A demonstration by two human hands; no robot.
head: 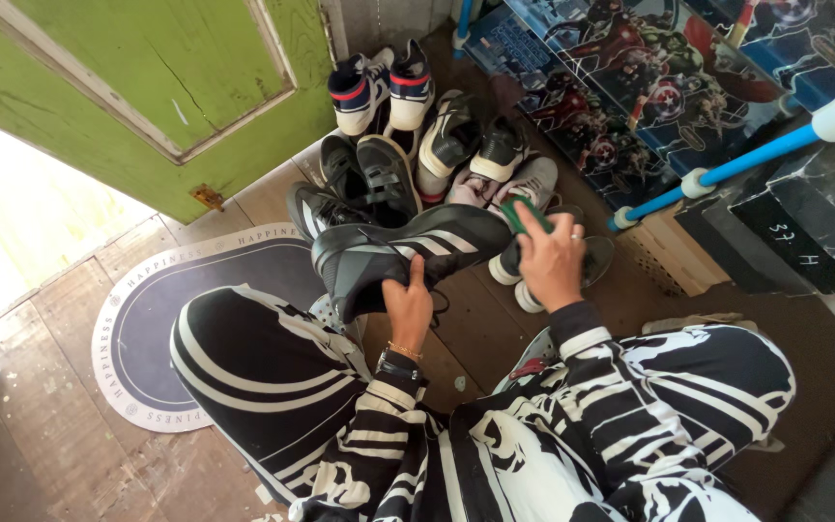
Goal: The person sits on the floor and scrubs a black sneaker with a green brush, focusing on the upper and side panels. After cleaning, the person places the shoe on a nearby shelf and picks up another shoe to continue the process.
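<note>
Black with white stripes, the sneaker (408,253) sits gripped in my left hand (409,307), thumb up against its side and fingers curled under the sole, so that hand is closed on the shoe. I see it held above my left knee, toe pointing left, heel toward my right hand (551,261). My right hand is clenched around a green brush (515,215), whose end sticks out past my knuckles and touches the sneaker's heel end; a ring shows on one finger.

Both sleeves and my trousers (273,377) carry a black-and-white pattern, and I am crouched on a worn wooden floor (41,425). Just beyond the held sneaker lies a pile of shoes (417,145): dark ones nearest, a grey pair under my right hand, and a white, navy and red pair (382,87) furthest back against the wall. An oval dark doormat (147,319) with a pale border lies under my left leg. A green door (147,77) stands open at upper left, and a blue-tubed rack (756,150) with a printed cover stands at upper right.
</note>
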